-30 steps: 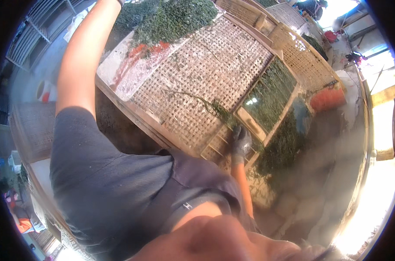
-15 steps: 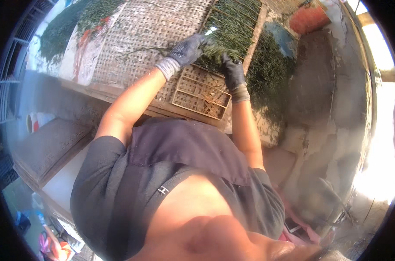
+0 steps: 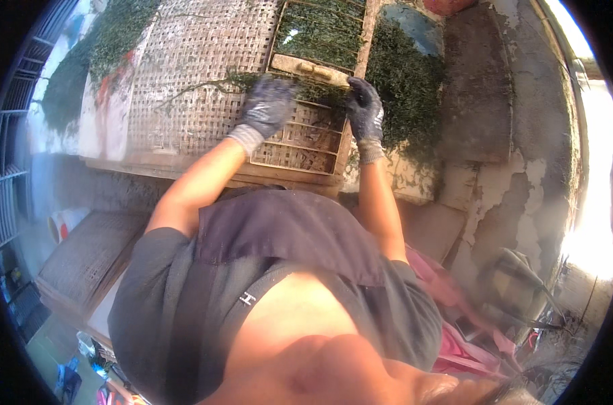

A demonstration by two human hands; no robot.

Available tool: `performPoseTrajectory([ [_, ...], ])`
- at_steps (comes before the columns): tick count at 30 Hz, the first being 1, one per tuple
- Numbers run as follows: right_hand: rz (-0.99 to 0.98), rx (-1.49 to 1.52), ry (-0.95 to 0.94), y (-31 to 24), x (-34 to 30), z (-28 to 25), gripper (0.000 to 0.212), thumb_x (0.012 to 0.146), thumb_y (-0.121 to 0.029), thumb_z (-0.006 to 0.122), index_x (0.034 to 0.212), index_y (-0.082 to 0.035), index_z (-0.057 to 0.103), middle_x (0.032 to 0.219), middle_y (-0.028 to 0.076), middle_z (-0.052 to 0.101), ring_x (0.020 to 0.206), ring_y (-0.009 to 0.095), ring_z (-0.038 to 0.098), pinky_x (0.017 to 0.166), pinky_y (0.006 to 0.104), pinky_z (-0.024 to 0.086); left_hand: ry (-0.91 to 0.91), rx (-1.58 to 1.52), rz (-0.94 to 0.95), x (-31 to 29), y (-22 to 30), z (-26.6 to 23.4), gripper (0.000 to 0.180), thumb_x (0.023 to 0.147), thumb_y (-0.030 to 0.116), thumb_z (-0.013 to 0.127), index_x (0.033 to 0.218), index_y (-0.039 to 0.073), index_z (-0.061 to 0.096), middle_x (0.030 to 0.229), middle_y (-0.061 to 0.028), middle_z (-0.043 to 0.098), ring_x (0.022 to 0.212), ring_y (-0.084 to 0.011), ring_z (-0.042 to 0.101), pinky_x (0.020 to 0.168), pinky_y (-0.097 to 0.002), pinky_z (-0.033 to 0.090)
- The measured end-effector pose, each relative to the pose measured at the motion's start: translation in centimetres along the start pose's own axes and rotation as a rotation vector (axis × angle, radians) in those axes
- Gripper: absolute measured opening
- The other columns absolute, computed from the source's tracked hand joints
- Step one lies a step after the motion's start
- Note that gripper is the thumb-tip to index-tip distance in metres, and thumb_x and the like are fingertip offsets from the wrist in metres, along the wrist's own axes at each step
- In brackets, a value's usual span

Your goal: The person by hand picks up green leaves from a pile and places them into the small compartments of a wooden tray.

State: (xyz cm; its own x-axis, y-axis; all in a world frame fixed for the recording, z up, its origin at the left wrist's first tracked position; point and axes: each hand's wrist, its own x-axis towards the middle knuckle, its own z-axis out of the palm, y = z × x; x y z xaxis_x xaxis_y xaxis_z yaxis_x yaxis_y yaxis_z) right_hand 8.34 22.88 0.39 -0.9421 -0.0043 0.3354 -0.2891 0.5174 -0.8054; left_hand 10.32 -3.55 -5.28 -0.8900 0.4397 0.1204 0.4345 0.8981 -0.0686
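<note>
My left hand, in a dark grey glove with a pale cuff, is smeared by motion over the near part of a rectangular slatted wooden frame. Its fingers cannot be made out; a thin leafy stem stretches left from beside it. My right hand, gloved the same way, has its fingers curled at the right end of a pale wooden bar. That bar lies across the frame. Dark green leafy sprigs are packed under the frame's far slats, and more greens show just below the bar.
A wide woven mat covers the work surface. Heaps of greens lie at the right and far left. Brown boards are stacked at lower left. A bag and pink cloth lie at lower right.
Both hands were among the leafy sprigs; now the pale bar lies across the frame, with my right hand at its end. My left hand has moved nearer to me, and the view has shifted.
</note>
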Motion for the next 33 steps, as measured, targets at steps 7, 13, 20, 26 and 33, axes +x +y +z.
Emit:
performPoseTrajectory([
  [7,-0.055,-0.989,-0.290,0.0,-2.7,-0.5,0.052,0.090,-0.048,0.075,0.139,-0.031,0.066,0.130,0.008,0.069,0.129,0.029,0.058,0.113,0.0527,0.041,0.068,-0.030,0.189,0.8,2.7,-2.7,0.057,0.107,0.041,0.041,0.161,0.022,0.038,0.164,-0.0070,0.042,0.154,-0.0274,0.035,0.130,-0.0537,0.012],
  [13,-0.017,-0.777,-0.333,0.1,2.1,-0.7,0.027,0.085,-0.037,0.077,0.107,-0.023,0.078,0.105,0.005,0.077,0.098,0.028,0.072,0.103,0.0470,0.048,-0.136,-0.138,0.039,0.6,1.5,-2.8,0.060,0.109,0.044,0.032,0.164,0.019,0.030,0.169,-0.0049,0.034,0.156,-0.0246,0.029,0.130,-0.0531,0.006],
  [20,0.017,-0.996,-0.311,-0.1,1.0,0.6,0.037,0.080,-0.026,0.078,0.117,-0.022,0.075,0.121,0.007,0.070,0.115,0.030,0.065,0.099,0.0491,0.048,-0.174,-0.045,0.126,1.0,1.6,-1.9,0.058,0.108,0.040,0.038,0.163,0.024,0.032,0.165,-0.0079,0.040,0.152,-0.0305,0.036,0.131,-0.0523,0.011],
  [26,-0.265,-1.026,-0.525,2.9,-3.8,4.4,0.062,0.094,-0.034,0.060,0.153,-0.016,0.051,0.159,0.009,0.050,0.150,0.026,0.041,0.131,0.0534,0.011,-0.014,-0.173,0.073,-0.4,-0.3,-2.1,0.058,0.106,0.038,0.042,0.160,0.016,0.038,0.160,-0.0101,0.046,0.149,-0.0286,0.041,0.131,-0.0518,0.014],
  [33,-0.350,-0.873,-0.555,-1.3,-3.7,4.6,0.056,0.097,-0.028,0.058,0.150,-0.012,0.054,0.155,0.011,0.054,0.147,0.030,0.046,0.129,0.0468,0.021,0.171,-0.141,0.117,0.2,1.2,-4.9,0.055,0.105,0.036,0.045,0.155,0.014,0.047,0.157,-0.0147,0.049,0.148,-0.0340,0.041,0.130,-0.0507,0.015],
])
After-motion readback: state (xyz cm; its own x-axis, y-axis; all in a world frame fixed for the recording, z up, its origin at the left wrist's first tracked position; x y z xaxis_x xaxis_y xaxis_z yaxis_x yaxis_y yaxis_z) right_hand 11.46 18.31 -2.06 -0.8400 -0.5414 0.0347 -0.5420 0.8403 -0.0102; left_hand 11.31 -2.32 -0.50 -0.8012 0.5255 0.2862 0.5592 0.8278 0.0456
